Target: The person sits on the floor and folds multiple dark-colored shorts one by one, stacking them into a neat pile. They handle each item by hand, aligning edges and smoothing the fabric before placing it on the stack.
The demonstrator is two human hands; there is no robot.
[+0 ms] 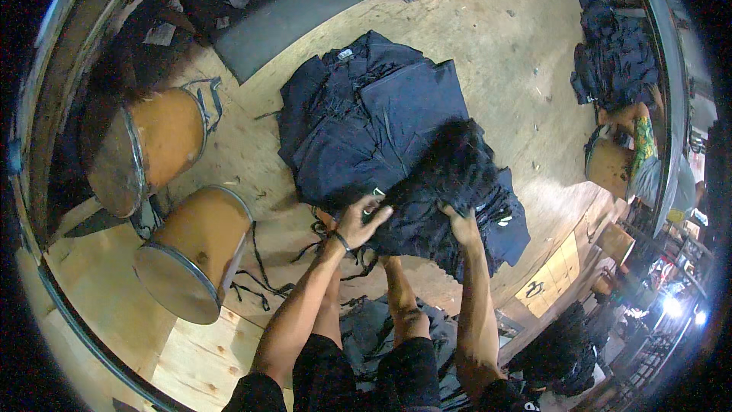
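Note:
A heap of dark navy garments [374, 122] lies spread on a plywood platform [496, 38]. In front of it, a smaller bundle of dark cloth [450, 191] is lifted at its near edge. My left hand [360, 217] grips the bundle's left corner, and a dark band circles that wrist. My right hand [460, 225] clutches the bundle from below on its right side. My bare knees show beneath both forearms.
Two orange metal drums [164, 145] [202, 248] lie tilted at the left, with black straps trailing on the boards. Another dark garment pile [614, 53] sits at the far right beside a seated person [648, 152] and a third drum [606, 164].

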